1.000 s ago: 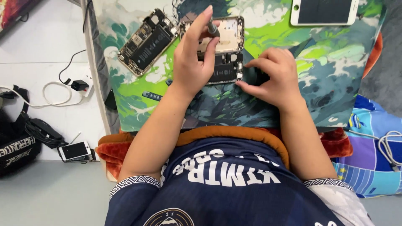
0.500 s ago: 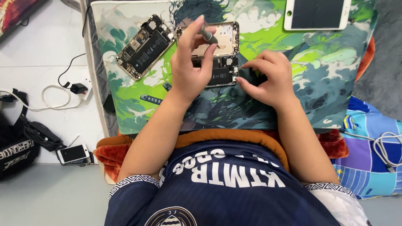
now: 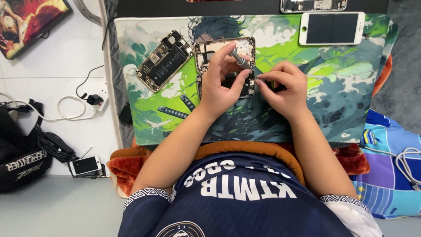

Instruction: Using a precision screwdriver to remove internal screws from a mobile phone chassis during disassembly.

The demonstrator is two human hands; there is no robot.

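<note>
Fingers of the left hand (image 3: 221,83) pinch a small grey screwdriver (image 3: 241,60), tip down on the opened phone chassis (image 3: 224,48) lying near the far edge of the printed desk mat (image 3: 342,101), mid-width. Right hand (image 3: 283,87) is curled at the chassis's right side, seemingly steadying it; what it grips I cannot tell. Keeping the driver upright with light pressure should spare the tiny screw heads.

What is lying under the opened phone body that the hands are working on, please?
The opened phone body lies on a green and blue illustrated mat. The left hand and right hand cover its lower part, hiding what lies there.
</note>
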